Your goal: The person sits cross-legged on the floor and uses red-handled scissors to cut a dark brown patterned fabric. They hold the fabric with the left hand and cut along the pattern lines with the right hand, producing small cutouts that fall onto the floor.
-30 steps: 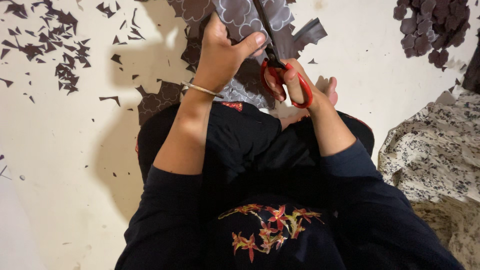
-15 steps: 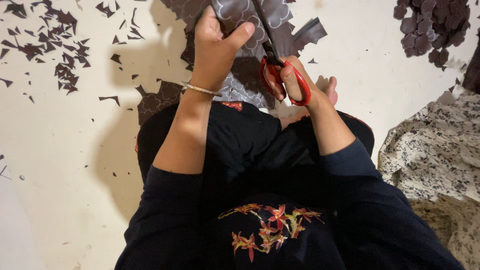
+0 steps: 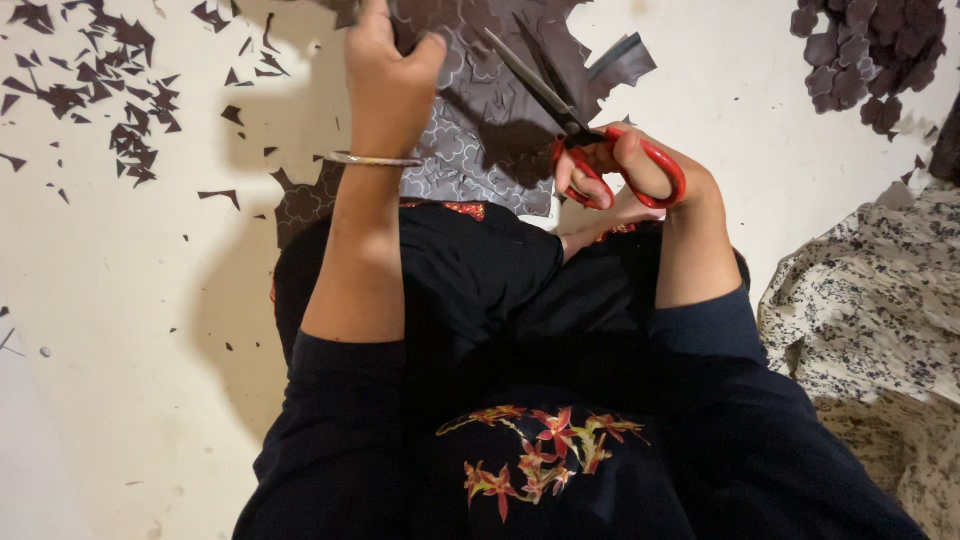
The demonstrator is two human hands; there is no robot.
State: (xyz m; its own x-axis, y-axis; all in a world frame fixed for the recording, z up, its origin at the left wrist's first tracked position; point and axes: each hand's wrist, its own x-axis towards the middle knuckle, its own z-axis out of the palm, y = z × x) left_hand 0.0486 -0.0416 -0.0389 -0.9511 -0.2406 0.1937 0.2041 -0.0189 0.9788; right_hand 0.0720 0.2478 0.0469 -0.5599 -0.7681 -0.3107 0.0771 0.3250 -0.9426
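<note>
- While the left hand [image 3: 385, 75] pinches the upper edge of a dark patterned sheet [image 3: 480, 130], thumb on one side and fingers on the other, the sheet hangs over the person's lap.
- Fingers of the right hand [image 3: 630, 175] are curled through the red handles of a pair of scissors [image 3: 580, 130], whose blades stand parted over the sheet.
- A thin bangle [image 3: 372, 159] circles the left wrist.
- Dark scraps [image 3: 110, 90] lie scattered on the pale floor [image 3: 120, 330] at the left.
- A pile of cut pieces [image 3: 870, 55] sits at the upper right, well apart from the hands.
- Speckled cloth [image 3: 870, 300] lies at the right.
</note>
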